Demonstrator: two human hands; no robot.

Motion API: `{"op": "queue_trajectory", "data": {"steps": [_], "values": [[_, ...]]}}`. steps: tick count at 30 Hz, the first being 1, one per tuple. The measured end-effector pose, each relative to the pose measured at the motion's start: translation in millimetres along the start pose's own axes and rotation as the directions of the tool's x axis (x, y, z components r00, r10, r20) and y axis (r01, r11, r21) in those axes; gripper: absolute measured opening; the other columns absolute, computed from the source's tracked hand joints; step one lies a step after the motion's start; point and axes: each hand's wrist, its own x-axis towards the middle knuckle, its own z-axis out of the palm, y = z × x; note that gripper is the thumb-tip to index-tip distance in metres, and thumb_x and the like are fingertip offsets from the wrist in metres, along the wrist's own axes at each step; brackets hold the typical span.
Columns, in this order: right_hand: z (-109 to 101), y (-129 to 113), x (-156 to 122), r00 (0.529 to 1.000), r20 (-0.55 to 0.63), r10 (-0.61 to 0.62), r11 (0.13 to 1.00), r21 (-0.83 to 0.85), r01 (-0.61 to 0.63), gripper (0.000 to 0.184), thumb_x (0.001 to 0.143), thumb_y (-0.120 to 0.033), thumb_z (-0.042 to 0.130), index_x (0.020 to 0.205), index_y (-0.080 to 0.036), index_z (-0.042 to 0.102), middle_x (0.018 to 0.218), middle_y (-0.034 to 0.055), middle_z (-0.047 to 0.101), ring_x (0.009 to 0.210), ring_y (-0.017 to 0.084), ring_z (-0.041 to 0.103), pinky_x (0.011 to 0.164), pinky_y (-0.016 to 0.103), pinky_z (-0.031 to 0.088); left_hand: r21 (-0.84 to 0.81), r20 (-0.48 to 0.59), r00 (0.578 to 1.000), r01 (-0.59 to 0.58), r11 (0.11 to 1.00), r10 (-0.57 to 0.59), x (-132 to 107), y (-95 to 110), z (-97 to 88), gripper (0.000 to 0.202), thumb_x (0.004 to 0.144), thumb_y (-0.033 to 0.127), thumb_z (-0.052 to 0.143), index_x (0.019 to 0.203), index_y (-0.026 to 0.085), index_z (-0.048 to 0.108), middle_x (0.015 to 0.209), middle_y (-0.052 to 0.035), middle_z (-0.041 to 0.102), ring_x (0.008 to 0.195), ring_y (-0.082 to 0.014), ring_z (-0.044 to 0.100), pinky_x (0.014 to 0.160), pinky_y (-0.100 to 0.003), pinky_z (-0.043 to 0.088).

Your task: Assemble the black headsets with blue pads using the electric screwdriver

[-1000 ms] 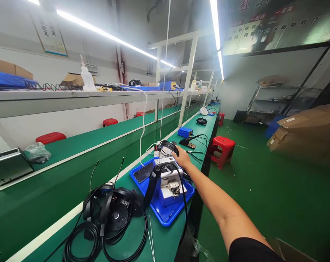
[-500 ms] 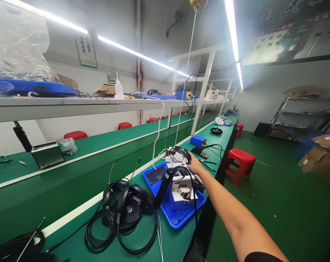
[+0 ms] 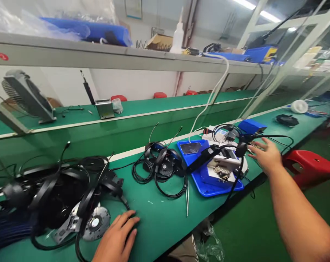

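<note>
My left hand [image 3: 118, 236] lies on the green bench mat with its fingers stretched out. Its fingertips are by the black cable end of a headset [image 3: 112, 183]. Close to it is a round silver speaker part [image 3: 96, 222] on a metal bracket. My right hand [image 3: 266, 154] is beside a blue-and-white bench device [image 3: 219, 163], fingers apart; nothing shows in its grasp. Black cables run just left of its fingertips; contact with them is unclear. A black stick-shaped handle [image 3: 203, 159] leans across the device's blue tray [image 3: 208, 194].
Several black headsets with coiled cables [image 3: 165, 163] lie along the bench. Tweezers [image 3: 187, 200] rest before the tray, which also bears a phone [image 3: 190, 147]. A blue box [image 3: 252, 126] stands behind. A red stool [image 3: 314, 165] is at right; a shelf [image 3: 154, 58] runs above.
The view has swung left and down. My left hand has come into view on the mat. My right hand, earlier at the items behind the device, now has its fingers spread beside it.
</note>
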Motion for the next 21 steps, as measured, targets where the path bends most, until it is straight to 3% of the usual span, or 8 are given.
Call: {"op": "queue_trajectory", "data": {"steps": [3,5,6,8,10,12,15,21], "values": [[-20,-22,-61,0.963,-0.269,-0.001,0.984,0.171,0.048,0.051,0.094,-0.069,0.056,0.123,-0.027,0.062,0.084,0.0079,0.069,0.055,0.021,0.061,0.051,0.042,0.049,0.024,-0.008,0.999,0.035,0.999,-0.035,0,1,-9.9,0.031,0.098,0.024,0.056,0.122,0.029,0.075,0.127,-0.0091,0.077,0.109,-0.0266,0.078,0.09,-0.039,0.069],[-20,-52,-125,0.91,-0.411,-0.059,0.973,0.179,0.144,0.036,0.099,-0.055,0.052,0.12,-0.029,0.066,0.076,0.0048,0.065,0.053,0.022,0.057,0.051,0.043,0.046,0.038,-0.03,0.999,0.04,0.998,-0.039,1,1,-15.5,0.031,0.1,0.025,0.054,0.121,0.028,0.076,0.125,-0.0091,0.078,0.107,-0.0266,0.079,0.091,-0.04,0.069],[-15,-71,-159,0.905,-0.41,-0.118,0.967,0.161,0.199,0.028,0.1,-0.045,0.053,0.118,-0.029,0.068,0.074,0.0039,0.064,0.055,0.023,0.058,0.052,0.042,0.047,0.042,-0.035,0.999,0.04,0.998,-0.039,2,0,-17.7,0.03,0.1,0.026,0.053,0.12,0.027,0.076,0.124,-0.0093,0.079,0.107,-0.0267,0.079,0.091,-0.04,0.068],[7,-109,-219,0.953,-0.177,-0.247,0.948,0.158,0.275,0.015,0.092,-0.033,0.068,0.105,-0.028,0.075,0.075,0.0037,0.07,0.058,0.022,0.064,0.052,0.038,0.051,0.047,-0.039,0.999,0.036,0.998,-0.034,3,0,-21.6,0.029,0.101,0.027,0.052,0.117,0.026,0.077,0.122,-0.0098,0.079,0.106,-0.0271,0.079,0.092,-0.041,0.068],[37,-142,-260,0.917,0.118,-0.38,0.915,0.197,0.353,0.019,0.092,-0.033,0.068,0.108,-0.029,0.076,0.094,0.0054,0.078,0.076,0.023,0.073,0.061,0.037,0.059,0.054,-0.034,0.999,0.021,0.998,-0.02,6,0,-25.2,0.029,0.102,0.027,0.051,0.115,0.024,0.077,0.121,-0.0104,0.079,0.106,-0.0279,0.078,0.092,-0.043,0.068],[67,-162,-280,0.854,0.274,-0.442,0.894,0.215,0.393,0.03,0.094,-0.036,0.065,0.121,-0.028,0.074,0.109,0.0068,0.08,0.091,0.026,0.073,0.076,0.041,0.064,0.07,-0.034,0.999,-0.007,0.998,0.009,8,2,-29.5,0.029,0.102,0.026,0.051,0.114,0.024,0.077,0.123,-0.0104,0.078,0.107,-0.0282,0.077,0.091,-0.043,0.067],[98,-170,-287,0.803,0.376,-0.462,0.887,0.195,0.419,0.03,0.096,-0.036,0.063,0.122,-0.026,0.074,0.113,0.0079,0.079,0.095,0.028,0.069,0.086,0.046,0.061,0.09,-0.058,0.997,-0.042,0.995,0.047,6,2,-38.0,0.027,0.102,0.024,0.051,0.115,0.023,0.075,0.123,-0.0101,0.077,0.109,-0.0278,0.075,0.092,-0.043,0.066],[104,-162,-281,0.763,0.389,-0.516,0.856,0.209,0.472,0.015,0.097,-0.03,0.063,0.1,-0.026,0.077,0.1,0.0061,0.08,0.093,0.027,0.065,0.09,0.046,0.057,0.049,-0.245,0.969,0.035,0.998,-0.022,-17,-8,-60.6,0.021,0.1,0.016,0.056,0.111,0.023,0.072,0.116,-0.0094,0.078,0.107,-0.0242,0.074,0.093,-0.039,0.062]]}}
